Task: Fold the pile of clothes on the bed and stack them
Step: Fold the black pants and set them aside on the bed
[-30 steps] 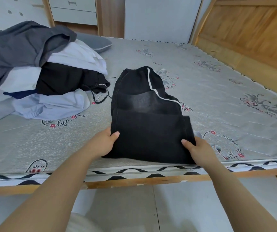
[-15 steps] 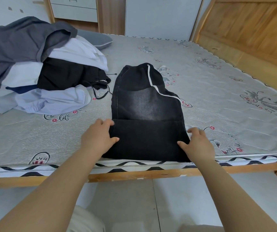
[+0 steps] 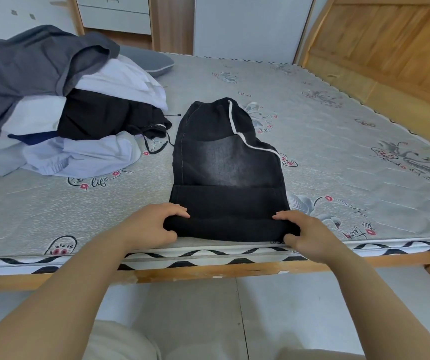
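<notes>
Black trousers with a white side stripe (image 3: 224, 162) lie folded on the grey mattress (image 3: 325, 152), waistband at the far end. My left hand (image 3: 151, 226) grips the near left corner of the folded edge, fingers on top and thumb under. At the near right corner, my right hand (image 3: 310, 232) grips the same edge in the same way. The near edge is bunched into a thick roll between both hands, close to the bed's front edge. An unfolded pile of clothes (image 3: 60, 105) sits at the left: grey, white, black and pale blue pieces.
A grey pillow (image 3: 151, 61) lies behind the pile. A wooden headboard (image 3: 390, 48) rises at the right. The wooden bed frame (image 3: 208, 271) runs along the front, with tiled floor below. White drawers stand at the back wall.
Both hands moved from lying beside the trousers' near corners to gripping them. The near edge has bunched up into a thick roll.
</notes>
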